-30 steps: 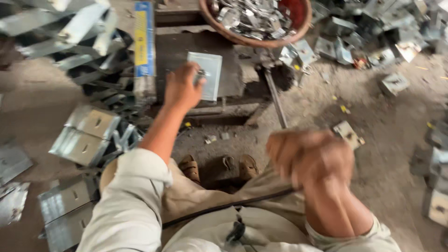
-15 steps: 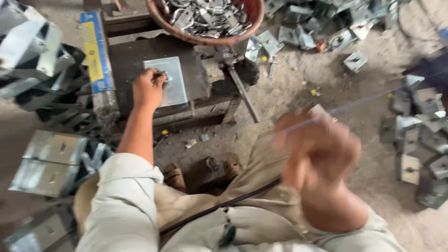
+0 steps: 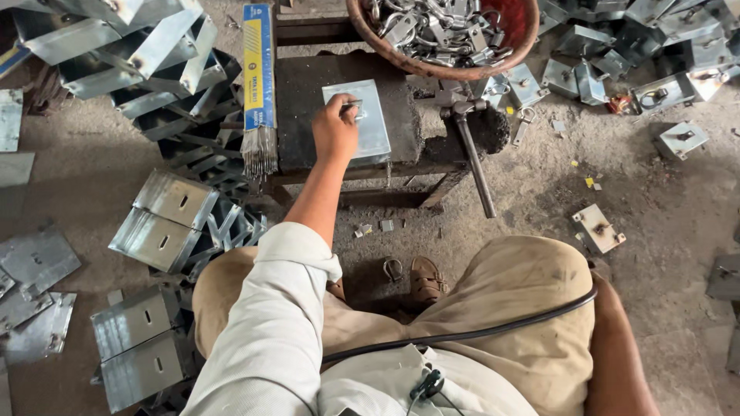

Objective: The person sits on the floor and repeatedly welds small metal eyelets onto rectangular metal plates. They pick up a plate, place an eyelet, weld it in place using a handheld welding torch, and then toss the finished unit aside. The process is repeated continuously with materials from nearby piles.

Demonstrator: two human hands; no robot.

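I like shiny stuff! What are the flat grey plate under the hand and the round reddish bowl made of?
The flat grey plate looks like galvanised sheet steel: dull silver with a mottled sheen. The round reddish bowl seems rusty or painted metal, perhaps clay; its rim looks worn and brown. The left hand rests on the plate.

Stacked metal boxes (image 3: 116, 46) and an upright pack of rods (image 3: 258, 85) hem the left of the dark table (image 3: 304, 100); a bowl of metal parts (image 3: 443, 35) crowds its far edge, a hammer (image 3: 472, 150) blocks the right. Bare floor (image 3: 539, 192) opens in front.
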